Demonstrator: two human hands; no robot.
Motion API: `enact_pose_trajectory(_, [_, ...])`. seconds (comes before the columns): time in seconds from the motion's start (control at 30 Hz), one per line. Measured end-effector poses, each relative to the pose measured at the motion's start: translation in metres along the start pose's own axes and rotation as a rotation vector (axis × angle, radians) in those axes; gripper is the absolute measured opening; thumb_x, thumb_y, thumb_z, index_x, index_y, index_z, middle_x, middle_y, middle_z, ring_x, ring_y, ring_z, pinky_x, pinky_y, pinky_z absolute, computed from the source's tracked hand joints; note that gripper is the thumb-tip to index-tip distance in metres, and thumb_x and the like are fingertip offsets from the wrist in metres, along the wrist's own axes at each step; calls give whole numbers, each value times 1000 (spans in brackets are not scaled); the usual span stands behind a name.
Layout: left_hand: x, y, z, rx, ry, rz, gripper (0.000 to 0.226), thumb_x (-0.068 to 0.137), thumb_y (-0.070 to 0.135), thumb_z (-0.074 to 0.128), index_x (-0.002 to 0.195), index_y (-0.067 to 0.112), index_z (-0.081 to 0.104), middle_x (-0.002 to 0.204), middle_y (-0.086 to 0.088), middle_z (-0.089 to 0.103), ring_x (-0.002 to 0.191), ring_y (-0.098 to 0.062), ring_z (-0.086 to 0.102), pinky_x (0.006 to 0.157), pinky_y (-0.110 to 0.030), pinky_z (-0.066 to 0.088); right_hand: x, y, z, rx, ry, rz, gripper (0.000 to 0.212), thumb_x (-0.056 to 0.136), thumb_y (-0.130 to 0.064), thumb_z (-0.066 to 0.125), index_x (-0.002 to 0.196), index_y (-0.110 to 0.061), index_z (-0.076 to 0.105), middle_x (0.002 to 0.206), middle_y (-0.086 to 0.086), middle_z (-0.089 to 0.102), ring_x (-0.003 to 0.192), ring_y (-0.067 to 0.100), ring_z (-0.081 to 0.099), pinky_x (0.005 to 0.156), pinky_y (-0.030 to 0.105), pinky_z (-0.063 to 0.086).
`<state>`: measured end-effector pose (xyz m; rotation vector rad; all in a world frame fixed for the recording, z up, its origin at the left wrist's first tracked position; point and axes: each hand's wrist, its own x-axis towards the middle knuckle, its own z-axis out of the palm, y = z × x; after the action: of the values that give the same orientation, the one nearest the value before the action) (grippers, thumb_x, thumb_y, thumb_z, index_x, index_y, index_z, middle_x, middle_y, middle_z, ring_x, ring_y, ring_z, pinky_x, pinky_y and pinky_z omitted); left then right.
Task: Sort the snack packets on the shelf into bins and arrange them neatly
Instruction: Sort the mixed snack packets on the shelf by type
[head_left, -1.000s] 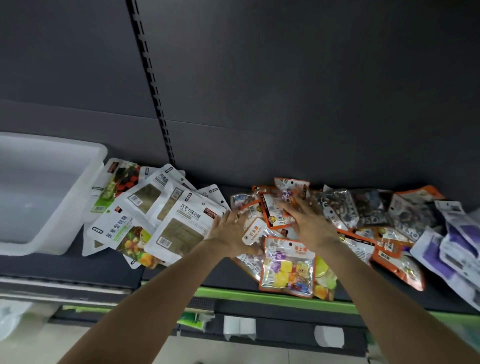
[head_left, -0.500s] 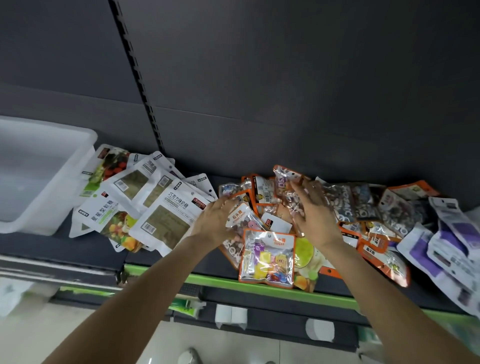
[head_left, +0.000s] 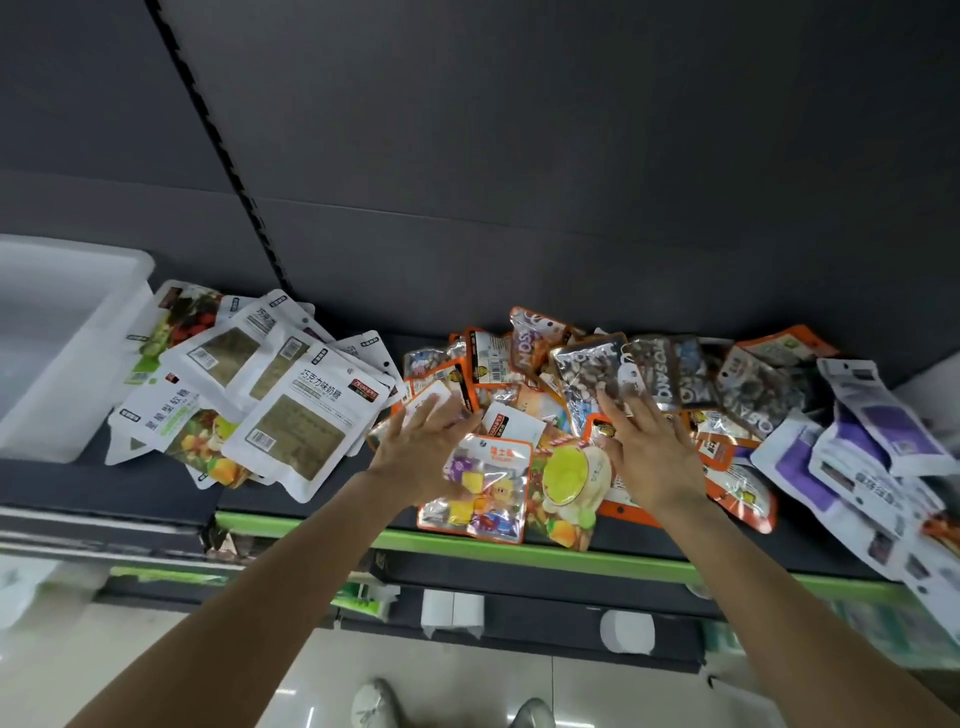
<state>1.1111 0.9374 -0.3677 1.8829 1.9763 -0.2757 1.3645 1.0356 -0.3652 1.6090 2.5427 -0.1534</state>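
Both the left hand (head_left: 423, 452) and the right hand (head_left: 652, 457) are spread flat on orange-edged packets (head_left: 480, 488); white packets (head_left: 291, 415) are heaped at nine o'clock, beside a white bin (head_left: 111, 332).

A dark shelf (head_left: 156, 483) with a green front edge carried a white bin (head_left: 62, 343) at its far left. Just right of the bin lay white snack packets (head_left: 291, 415); farther right, orange-edged packets (head_left: 483, 488), then purple ones (head_left: 852, 457).
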Motion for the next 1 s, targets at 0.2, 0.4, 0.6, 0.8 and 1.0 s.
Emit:
enact_pose_trajectory(0.2, [15, 26, -9, -209, 104, 16, 76, 95, 39, 49, 153, 18, 5, 161, 3, 0, 147, -17, -1, 118, -38, 2, 7, -2, -12, 78, -133, -32, 97, 87, -66, 44, 151, -18, -9, 158, 4, -17, 146, 19, -12, 118, 37, 2])
enact_pose_trajectory(0.4, [35, 45, -2, -140, 224, -38, 70, 94, 42, 52, 151, 17, 18, 152, -4, 25, 141, -23, 18, 114, -39, 22, 4, -3, -6, 76, -130, -34, 111, 79, -70, 51, 149, -18, -18, 156, 7, -23, 147, 23, -10, 118, 38, 5])
enact_pose_trajectory(0.6, [40, 51, -16, -227, 342, -99, 41, 85, 34, 68, 120, 19, 51, 129, 1, 49, 124, -20, 38, 101, -34, 30, 4, -4, 0, 59, -112, -16, 113, 77, -75, 48, 148, -20, -20, 156, 8, -23, 147, 24, -9, 120, 41, 8])
enact_pose_trajectory(0.8, [48, 62, -35, -760, 347, -196, 8, 86, 15, 68, 88, 15, 60, 111, -7, 65, 95, -17, 56, 75, -22, 39, 7, -3, -6, 118, -109, -2, 109, 79, -72, 50, 150, -22, -14, 157, 4, -21, 147, 22, -7, 118, 42, 10])
enact_pose_trajectory(1.0, [49, 53, -39, -890, 236, -186, 20, 81, 4, 72, 100, 7, 67, 118, -3, 61, 114, -20, 55, 89, -28, 44, 7, -10, -8, 89, -83, 40, 103, 82, -70, 47, 150, -20, -13, 157, 7, -18, 147, 24, -7, 118, 44, 13])
